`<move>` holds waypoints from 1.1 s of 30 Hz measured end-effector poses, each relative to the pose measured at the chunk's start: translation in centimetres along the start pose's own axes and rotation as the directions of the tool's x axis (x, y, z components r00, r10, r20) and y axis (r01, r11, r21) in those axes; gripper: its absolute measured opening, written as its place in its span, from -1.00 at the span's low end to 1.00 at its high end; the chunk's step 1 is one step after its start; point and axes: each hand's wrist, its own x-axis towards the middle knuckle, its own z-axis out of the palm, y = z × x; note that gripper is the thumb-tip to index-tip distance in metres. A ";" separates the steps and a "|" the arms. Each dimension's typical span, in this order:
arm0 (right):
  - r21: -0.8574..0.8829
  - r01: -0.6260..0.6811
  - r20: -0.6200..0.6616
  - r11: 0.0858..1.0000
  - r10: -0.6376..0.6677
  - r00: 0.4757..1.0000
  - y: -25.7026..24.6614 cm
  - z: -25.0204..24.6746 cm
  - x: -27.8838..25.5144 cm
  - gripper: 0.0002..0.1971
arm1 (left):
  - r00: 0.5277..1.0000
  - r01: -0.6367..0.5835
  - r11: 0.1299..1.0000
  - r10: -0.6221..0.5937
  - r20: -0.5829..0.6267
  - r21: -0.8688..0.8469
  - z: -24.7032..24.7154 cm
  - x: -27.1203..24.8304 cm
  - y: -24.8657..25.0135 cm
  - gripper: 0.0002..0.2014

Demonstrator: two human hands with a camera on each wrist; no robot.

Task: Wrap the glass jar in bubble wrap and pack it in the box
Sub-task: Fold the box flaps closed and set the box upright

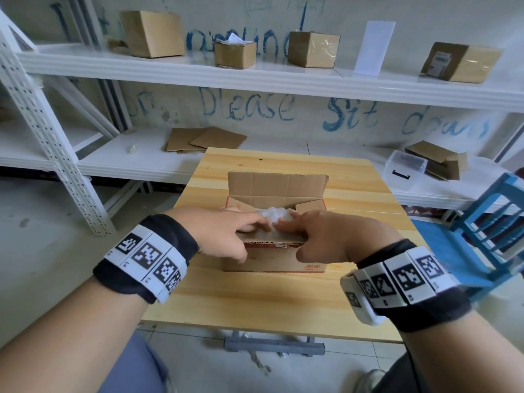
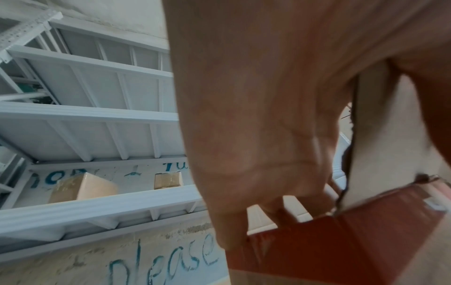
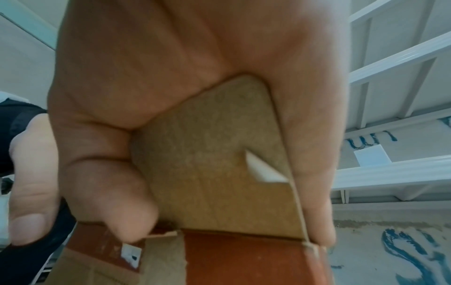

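An open cardboard box [image 1: 272, 260] stands in the middle of the wooden table [image 1: 255, 302]. A bundle of bubble wrap [image 1: 273, 214] lies inside it; the jar itself is hidden. My left hand [image 1: 249, 236] and right hand [image 1: 297, 236] meet over the near flap [image 1: 272, 238]. Each has its fingers over the flap's edge, touching the wrap, and its thumb on the outside. In the left wrist view my left hand [image 2: 268, 154] reaches onto the box [image 2: 329, 250]. The right wrist view shows my right hand [image 3: 171, 67] pinching the flap [image 3: 214, 164]. The far flap stands upright.
White metal shelving runs behind the table, with several closed cardboard boxes [image 1: 153, 34] on the upper shelf. On the lower shelf lie flat cardboard pieces [image 1: 204, 139] and a clear plastic container [image 1: 404, 168]. A blue chair [image 1: 487, 231] stands at the table's right.
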 end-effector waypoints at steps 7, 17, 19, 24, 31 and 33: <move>-0.033 0.014 0.083 0.999 -0.012 0.997 -0.1 0.3 0.4 -0.20 | 0.996 0.066 0.973 -0.076 0.037 0.220 0.1 0.2 1.2 0.03; 0.070 0.031 0.040 0.997 -0.034 0.999 0.7 0.3 0.7 -0.21 | 1.000 0.013 0.970 -0.019 0.021 0.244 -0.3 -0.2 1.8 -0.25; 0.073 0.030 0.035 0.997 -0.033 0.999 0.9 0.5 0.8 -0.14 | 1.000 0.007 0.970 -0.013 0.023 0.244 -0.3 -0.2 1.9 -0.26; 0.093 0.046 0.006 0.995 -0.046 0.999 0.9 0.5 0.7 -0.38 | 1.000 0.007 0.973 -0.012 0.020 0.232 -0.3 -0.3 1.9 -0.25; 0.110 0.108 -0.084 0.988 -0.099 0.992 1.2 1.1 0.6 -0.68 | 1.000 -0.016 0.982 0.015 0.007 0.190 -0.3 -0.4 1.6 -0.34; 0.184 0.115 -0.108 0.976 -0.096 0.989 1.5 1.1 0.6 -0.77 | 1.000 -0.024 0.990 0.023 0.005 0.141 -0.4 -0.3 1.4 -0.48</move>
